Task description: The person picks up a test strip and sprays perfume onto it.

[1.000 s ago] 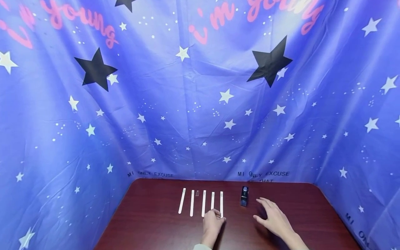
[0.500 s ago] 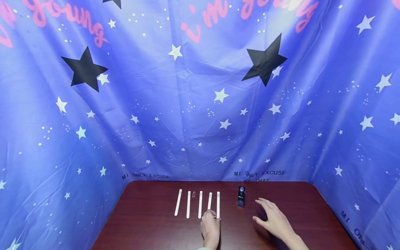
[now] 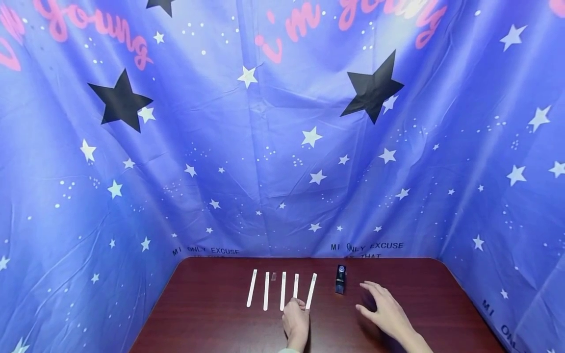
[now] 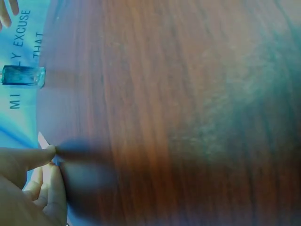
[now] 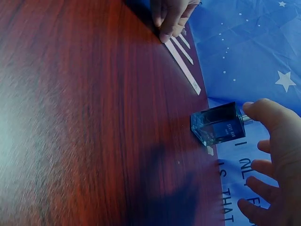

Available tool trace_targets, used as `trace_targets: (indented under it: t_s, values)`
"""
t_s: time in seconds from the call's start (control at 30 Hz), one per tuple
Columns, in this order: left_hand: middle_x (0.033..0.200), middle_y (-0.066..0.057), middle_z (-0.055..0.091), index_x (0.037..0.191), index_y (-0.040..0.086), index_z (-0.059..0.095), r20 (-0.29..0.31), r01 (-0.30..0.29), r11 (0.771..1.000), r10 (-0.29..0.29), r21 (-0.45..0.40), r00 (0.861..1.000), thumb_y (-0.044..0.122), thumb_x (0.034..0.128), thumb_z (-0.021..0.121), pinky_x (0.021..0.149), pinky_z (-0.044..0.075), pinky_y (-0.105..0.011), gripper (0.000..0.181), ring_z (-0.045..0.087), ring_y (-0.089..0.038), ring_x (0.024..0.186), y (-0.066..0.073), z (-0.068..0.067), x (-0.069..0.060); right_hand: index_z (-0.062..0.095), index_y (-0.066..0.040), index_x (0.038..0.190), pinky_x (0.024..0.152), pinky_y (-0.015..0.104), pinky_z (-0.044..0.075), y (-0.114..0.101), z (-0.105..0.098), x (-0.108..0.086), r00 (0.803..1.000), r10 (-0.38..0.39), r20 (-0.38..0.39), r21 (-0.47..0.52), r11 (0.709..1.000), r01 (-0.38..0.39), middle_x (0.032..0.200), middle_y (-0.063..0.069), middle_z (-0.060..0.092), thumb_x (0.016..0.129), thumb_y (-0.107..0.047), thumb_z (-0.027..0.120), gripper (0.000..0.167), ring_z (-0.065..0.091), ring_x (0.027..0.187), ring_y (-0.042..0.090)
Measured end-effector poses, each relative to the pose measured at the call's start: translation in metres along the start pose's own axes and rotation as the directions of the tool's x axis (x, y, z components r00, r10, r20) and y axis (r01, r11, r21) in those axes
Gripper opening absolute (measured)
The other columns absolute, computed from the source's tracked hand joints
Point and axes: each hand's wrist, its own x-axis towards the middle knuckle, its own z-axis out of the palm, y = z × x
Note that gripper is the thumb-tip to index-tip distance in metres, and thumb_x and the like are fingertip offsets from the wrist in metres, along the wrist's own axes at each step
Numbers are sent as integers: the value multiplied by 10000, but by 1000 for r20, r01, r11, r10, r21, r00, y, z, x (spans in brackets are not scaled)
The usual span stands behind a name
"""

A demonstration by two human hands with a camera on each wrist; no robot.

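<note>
Several slim white paper test strips lie side by side on the table in the head view. My left hand (image 3: 295, 318) pinches the near end of the rightmost strip (image 3: 311, 290), which slants with its far end toward the right. In the left wrist view, that hand's thumb and fingers (image 4: 55, 188) meet on the strip's tip. A dark glass perfume bottle (image 3: 340, 279) stands right of the strips; in the right wrist view lettering shows on the bottle (image 5: 218, 125). My right hand (image 3: 385, 310) hovers to the bottle's right, fingers spread and holding nothing.
Among the strips lies a small clear piece (image 3: 273, 276). The dark red wooden table (image 3: 212, 323) ends at a blue star-printed cloth (image 3: 265, 196), which hangs behind it and on both sides.
The rightmost strip, straight before, now slants, its far end swung to the right in the left hand's pinch. The right hand holds still. The head view has shifted slightly.
</note>
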Motion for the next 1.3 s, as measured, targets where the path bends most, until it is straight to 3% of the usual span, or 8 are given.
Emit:
trace_targets:
  t_s: [0.13,0.4,0.6,0.8,0.9,0.97,1.13,1.3]
  values:
    - [597,89,649,653,171,605,12,13,1000,-13,-12,1000,14,620,846,527,504,-378,290,626,-191,563,0,-2,2,652,-52,1232,939,570,521,-2,5,6,1000,10,-5,21,1000,-10,1277,151,649,765,-299,835,560,614,1176,368]
    - [565,100,657,642,168,633,52,-20,999,22,-41,998,-5,618,825,538,502,-358,259,613,-140,543,-1,-8,6,625,-38,1267,981,555,509,-5,19,16,997,69,34,69,995,-71,1295,170,633,780,-288,826,583,603,1209,365]
    - [579,99,658,698,157,657,143,25,983,1,-181,990,-20,658,804,553,454,-281,233,539,-36,535,1,-18,8,596,-49,1300,979,565,506,-6,30,21,994,101,49,139,984,-107,1299,170,631,781,-267,827,609,603,1211,371]
    - [634,16,692,755,90,733,207,56,924,26,-378,978,-73,698,754,531,456,-160,174,552,-19,552,3,-25,12,571,-51,1321,951,579,520,-3,37,29,988,138,66,180,972,-148,1306,199,616,794,-252,821,617,602,1198,404]
    - [651,-4,696,783,40,731,252,119,879,1,-461,968,-97,714,735,544,533,-156,153,603,-47,574,0,-29,15,554,-40,1333,938,588,521,-2,40,32,985,152,76,196,967,-164,1311,225,605,797,-246,819,632,602,1188,425]
    - [661,-4,703,805,21,729,280,159,854,-17,-495,960,-99,726,733,558,569,-173,145,629,-60,586,-4,-32,16,541,-23,1343,938,591,519,-2,43,34,986,150,71,206,965,-161,1311,242,599,797,-238,819,649,600,1185,437]
    - [705,-61,738,859,-7,731,340,208,823,-19,-529,940,-83,752,751,597,601,-200,134,671,-76,611,-8,-42,20,499,5,1375,964,596,502,-2,48,41,987,145,64,230,961,-156,1337,275,573,795,-209,818,696,580,1202,457]
    - [747,-117,739,913,-73,694,401,258,769,-2,-585,916,-107,785,726,637,616,-221,136,690,-85,657,-5,-53,22,451,22,1415,990,607,482,2,51,45,979,171,113,248,949,-194,1389,301,525,800,-219,814,754,555,1227,476]
